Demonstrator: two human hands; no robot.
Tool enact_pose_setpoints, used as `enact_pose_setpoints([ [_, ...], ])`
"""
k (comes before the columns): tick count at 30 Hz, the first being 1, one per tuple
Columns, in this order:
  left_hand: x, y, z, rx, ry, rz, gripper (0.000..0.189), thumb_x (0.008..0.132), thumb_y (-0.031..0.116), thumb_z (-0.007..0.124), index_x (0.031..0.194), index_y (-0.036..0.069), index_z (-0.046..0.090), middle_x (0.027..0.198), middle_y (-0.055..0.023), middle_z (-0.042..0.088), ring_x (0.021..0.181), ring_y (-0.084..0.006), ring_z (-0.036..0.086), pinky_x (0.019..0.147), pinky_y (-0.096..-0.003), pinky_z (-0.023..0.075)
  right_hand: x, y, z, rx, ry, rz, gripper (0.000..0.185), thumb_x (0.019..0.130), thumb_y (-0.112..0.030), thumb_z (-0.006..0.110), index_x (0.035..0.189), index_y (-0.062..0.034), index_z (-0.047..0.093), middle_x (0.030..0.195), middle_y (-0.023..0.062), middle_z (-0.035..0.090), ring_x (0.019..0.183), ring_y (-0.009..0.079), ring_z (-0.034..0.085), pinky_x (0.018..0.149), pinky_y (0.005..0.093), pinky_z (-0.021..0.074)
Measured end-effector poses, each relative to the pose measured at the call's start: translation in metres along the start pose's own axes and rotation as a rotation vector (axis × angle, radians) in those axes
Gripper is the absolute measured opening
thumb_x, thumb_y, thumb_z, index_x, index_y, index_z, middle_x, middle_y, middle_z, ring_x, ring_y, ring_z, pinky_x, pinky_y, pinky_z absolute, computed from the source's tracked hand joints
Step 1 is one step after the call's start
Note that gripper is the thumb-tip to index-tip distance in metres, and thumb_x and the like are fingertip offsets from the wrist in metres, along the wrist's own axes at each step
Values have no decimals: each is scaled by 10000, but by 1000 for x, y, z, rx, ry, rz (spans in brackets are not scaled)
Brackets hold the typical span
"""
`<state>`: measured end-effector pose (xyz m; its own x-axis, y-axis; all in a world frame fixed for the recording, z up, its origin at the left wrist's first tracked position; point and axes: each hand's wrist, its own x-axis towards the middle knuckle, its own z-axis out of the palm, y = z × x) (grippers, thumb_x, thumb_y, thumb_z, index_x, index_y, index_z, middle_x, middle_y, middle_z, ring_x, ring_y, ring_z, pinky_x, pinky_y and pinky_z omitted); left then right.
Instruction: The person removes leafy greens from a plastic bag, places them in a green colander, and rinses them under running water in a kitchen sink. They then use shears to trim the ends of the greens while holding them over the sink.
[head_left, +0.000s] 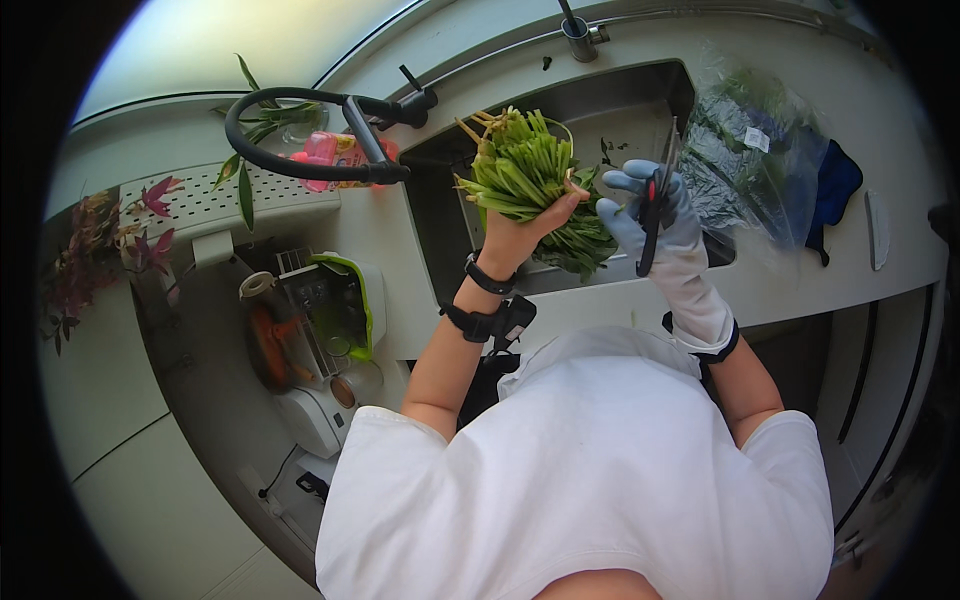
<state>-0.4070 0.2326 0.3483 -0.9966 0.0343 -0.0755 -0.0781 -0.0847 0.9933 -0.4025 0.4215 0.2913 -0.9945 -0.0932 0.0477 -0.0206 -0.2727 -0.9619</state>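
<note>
Over the stainless steel sink (442, 247), my bare left hand (536, 225) grips a thick bunch of leafy green vegetables (517, 161), its pale cut stems pointing away from me and its leaves hanging under the wrist side. My right hand (660, 217), in a light blue and white rubber glove, holds a pair of scissors (651, 214) with black and red handles. The blades point up and away and look nearly closed together. The gloved fingertips are just right of the leaves; whether they touch them, I cannot tell.
A black hose faucet (300, 174) arches left of the sink beside a pink bottle (330, 154). Behind the sink stands a metal tap (581, 41). On the right counter lie a clear plastic bag of greens (742, 150), a dark blue cloth (836, 187) and a white strip (876, 229).
</note>
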Motion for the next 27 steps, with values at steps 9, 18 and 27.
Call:
enact_pose_setpoints([
  [9,-22,-7,-26,234,-14,-94,427,773,69,822,1137,9,606,987,-40,683,871,-116,646,785,-274,543,18,-47,-13,-365,51,172,399,835,-103,818,1188,-47,643,905,4,694,765,40,615,716,207,497],
  [18,-31,18,-64,441,-119,-121,622,689,93,830,1246,16,566,992,-46,685,843,-130,631,797,-286,535,1,-81,11,-687,-441,-1,396,782,-177,831,1122,-41,681,880,59,683,743,133,634,713,260,511],
  [27,-33,31,-73,492,-285,-232,592,700,63,838,1220,5,561,1022,-43,661,879,-122,612,805,-281,531,0,-75,6,-720,-393,-114,298,798,-181,822,1016,-21,697,799,112,681,631,241,641,628,298,529],
])
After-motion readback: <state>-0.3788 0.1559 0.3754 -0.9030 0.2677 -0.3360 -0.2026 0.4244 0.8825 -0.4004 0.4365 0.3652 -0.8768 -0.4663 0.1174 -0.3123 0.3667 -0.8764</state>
